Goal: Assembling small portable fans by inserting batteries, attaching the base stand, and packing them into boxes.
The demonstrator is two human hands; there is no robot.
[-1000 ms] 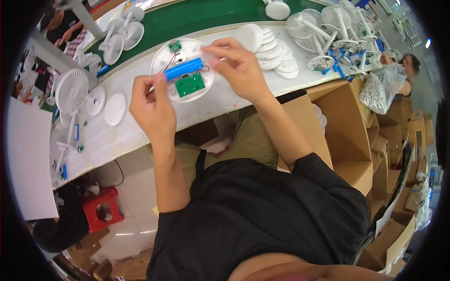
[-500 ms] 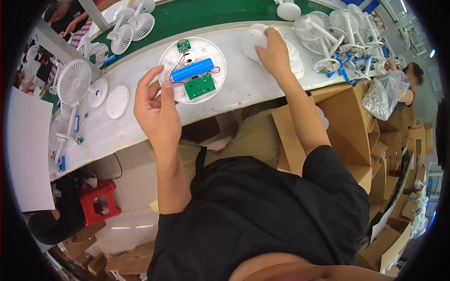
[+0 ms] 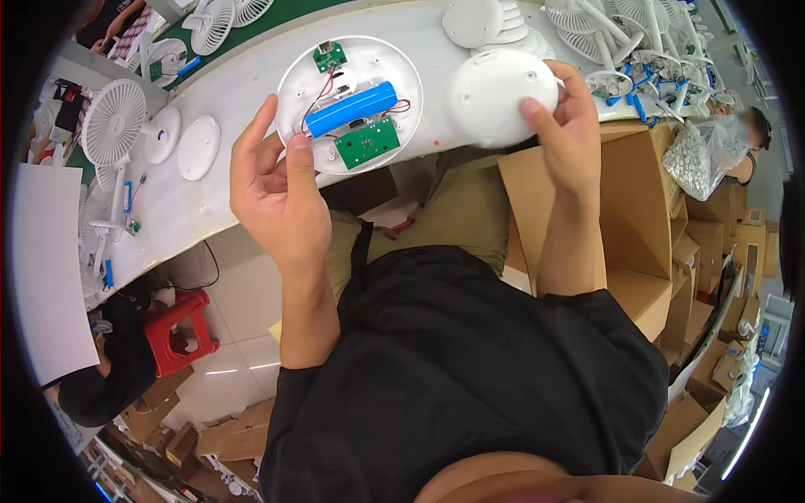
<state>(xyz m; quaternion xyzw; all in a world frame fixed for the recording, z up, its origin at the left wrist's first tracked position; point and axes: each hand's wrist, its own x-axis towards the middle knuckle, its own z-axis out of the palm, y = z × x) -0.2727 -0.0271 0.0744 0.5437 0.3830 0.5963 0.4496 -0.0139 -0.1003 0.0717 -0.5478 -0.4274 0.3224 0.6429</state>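
Note:
A round white fan base (image 3: 406, 80) lies with its inside facing up at the front of the bench. In it sit a blue cylindrical battery (image 3: 350, 110), a large green circuit board (image 3: 367, 143) and a smaller board (image 3: 329, 57), joined by thin wires. My left hand (image 3: 281, 180) is at the base's left rim, its thumb and index finger apart and the thumb tip against the edge. To the right, my right hand (image 3: 570, 138) grips a round white cover (image 3: 495, 96) by its right edge, thumb on top. Its other fingers are partly hidden behind the cover.
More white discs (image 3: 474, 21) are stacked behind the cover. Fan assemblies with loose batteries crowd the bench's right end; a white fan (image 3: 123, 121) and a flat disc (image 3: 199, 147) are at left. An open cardboard box (image 3: 625, 210) stands by my right arm, a red stool (image 3: 180, 331) lower left.
My right hand has come back from the disc stack toward me with a cover in its grasp. My left hand remains at the base's left rim. The whole view has shifted slightly.

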